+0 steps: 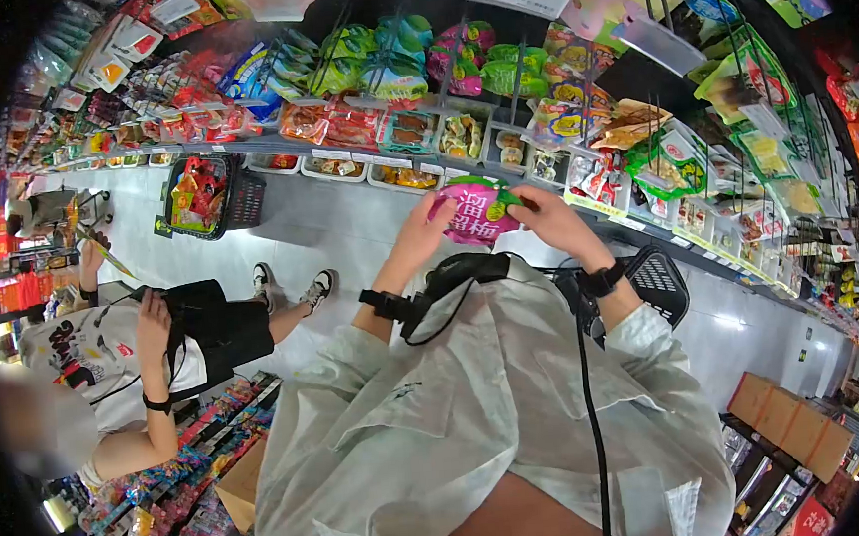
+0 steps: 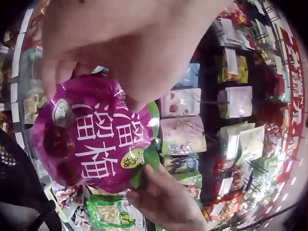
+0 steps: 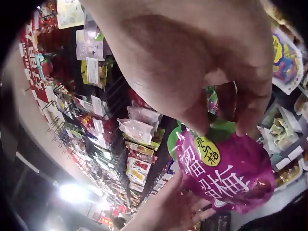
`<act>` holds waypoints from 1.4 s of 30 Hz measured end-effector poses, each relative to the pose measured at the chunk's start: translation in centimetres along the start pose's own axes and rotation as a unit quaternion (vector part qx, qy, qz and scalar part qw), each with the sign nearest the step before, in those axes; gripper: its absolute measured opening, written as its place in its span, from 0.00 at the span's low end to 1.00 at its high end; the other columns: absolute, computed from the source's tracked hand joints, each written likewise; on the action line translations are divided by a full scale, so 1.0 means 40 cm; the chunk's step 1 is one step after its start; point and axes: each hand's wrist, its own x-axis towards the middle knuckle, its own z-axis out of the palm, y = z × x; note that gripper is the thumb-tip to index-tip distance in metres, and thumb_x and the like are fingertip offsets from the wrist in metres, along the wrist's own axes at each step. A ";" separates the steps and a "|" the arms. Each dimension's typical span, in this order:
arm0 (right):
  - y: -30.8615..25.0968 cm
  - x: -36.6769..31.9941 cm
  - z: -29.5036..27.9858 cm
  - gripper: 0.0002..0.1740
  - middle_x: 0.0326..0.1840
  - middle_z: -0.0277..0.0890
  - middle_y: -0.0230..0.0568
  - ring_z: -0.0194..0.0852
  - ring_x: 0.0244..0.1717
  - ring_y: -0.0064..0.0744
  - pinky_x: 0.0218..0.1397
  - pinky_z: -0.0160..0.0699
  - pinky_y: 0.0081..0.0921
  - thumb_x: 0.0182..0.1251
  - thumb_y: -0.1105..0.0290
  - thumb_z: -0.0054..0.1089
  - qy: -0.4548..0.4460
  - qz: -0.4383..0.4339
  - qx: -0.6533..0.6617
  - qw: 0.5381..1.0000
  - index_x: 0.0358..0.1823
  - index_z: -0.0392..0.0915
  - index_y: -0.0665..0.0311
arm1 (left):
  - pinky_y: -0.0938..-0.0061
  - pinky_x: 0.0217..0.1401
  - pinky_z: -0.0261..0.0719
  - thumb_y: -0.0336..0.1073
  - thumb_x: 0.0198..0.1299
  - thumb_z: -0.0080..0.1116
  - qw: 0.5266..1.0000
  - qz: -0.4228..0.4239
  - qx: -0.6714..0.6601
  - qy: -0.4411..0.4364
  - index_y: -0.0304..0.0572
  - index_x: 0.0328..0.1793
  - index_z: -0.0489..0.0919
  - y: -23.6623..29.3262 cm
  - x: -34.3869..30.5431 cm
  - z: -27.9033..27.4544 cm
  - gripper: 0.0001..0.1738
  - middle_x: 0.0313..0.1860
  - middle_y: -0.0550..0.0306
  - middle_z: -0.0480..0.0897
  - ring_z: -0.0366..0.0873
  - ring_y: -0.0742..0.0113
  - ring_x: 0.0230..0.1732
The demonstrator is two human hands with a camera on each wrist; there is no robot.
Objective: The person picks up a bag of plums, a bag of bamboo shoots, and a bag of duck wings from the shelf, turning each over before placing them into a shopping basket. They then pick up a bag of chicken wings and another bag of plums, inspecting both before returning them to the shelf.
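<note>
Both hands hold a purple snack pouch [image 1: 475,213] with a green top and large white characters, in front of the shelf. My left hand [image 1: 420,237] grips its left side, fingers partly hidden behind the pouch. At the green corner on the other side, my right hand [image 1: 558,223] pinches the pouch between thumb and fingers. In the left wrist view the pouch [image 2: 96,139] faces the camera, with dark round plums printed near its bottom. The right wrist view has the right hand [image 3: 202,57] over the pouch's green edge and the left hand [image 3: 171,207] at its far side.
Hanging snack packs [image 1: 395,56] and shelf bins [image 1: 408,173] line the front. A black shopping basket [image 1: 243,199] with red packs stands on the left floor; another basket [image 1: 658,287] is by my right arm. A person in a white shirt [image 1: 116,345] stands at left.
</note>
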 end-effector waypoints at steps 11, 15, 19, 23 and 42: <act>0.107 0.298 0.037 0.32 0.53 0.77 0.51 0.76 0.52 0.39 0.57 0.73 0.31 0.70 0.59 0.61 -0.090 -0.002 0.010 0.996 0.68 0.64 0.69 | 0.66 0.62 0.75 0.51 0.73 0.55 0.964 -0.246 -0.100 0.034 0.52 0.66 0.75 -0.052 0.188 -0.136 0.22 0.55 0.68 0.81 0.76 0.74 0.57; 0.178 0.367 0.105 0.43 0.64 0.70 0.62 0.69 0.68 0.53 0.69 0.68 0.37 0.66 0.59 0.64 0.031 -0.021 -0.006 0.999 0.75 0.52 0.71 | 0.68 0.59 0.76 0.53 0.73 0.54 0.971 -0.203 -0.096 0.076 0.51 0.66 0.75 -0.206 0.275 -0.162 0.23 0.53 0.68 0.81 0.77 0.75 0.54; 0.170 0.382 0.126 0.39 0.69 0.65 0.57 0.62 0.75 0.52 0.72 0.68 0.39 0.70 0.64 0.63 0.098 -0.088 0.002 0.991 0.74 0.49 0.63 | 0.76 0.41 0.73 0.48 0.74 0.54 0.983 -0.145 -0.057 0.101 0.42 0.51 0.81 -0.198 0.353 -0.179 0.17 0.38 0.66 0.81 0.74 0.77 0.38; 0.153 0.399 0.094 0.32 0.71 0.63 0.51 0.65 0.73 0.47 0.71 0.68 0.37 0.69 0.66 0.63 0.024 -0.057 0.001 0.998 0.69 0.59 0.66 | 0.76 0.41 0.72 0.48 0.74 0.54 0.976 -0.160 -0.113 0.092 0.41 0.48 0.81 -0.162 0.396 -0.193 0.17 0.36 0.67 0.80 0.73 0.78 0.37; 0.112 0.410 0.119 0.34 0.74 0.62 0.63 0.59 0.75 0.58 0.76 0.62 0.39 0.68 0.67 0.59 0.129 -0.057 -0.095 0.985 0.73 0.61 0.71 | 0.78 0.40 0.73 0.47 0.75 0.54 0.985 -0.138 -0.102 0.008 0.42 0.50 0.80 -0.240 0.511 -0.238 0.16 0.37 0.68 0.78 0.71 0.79 0.36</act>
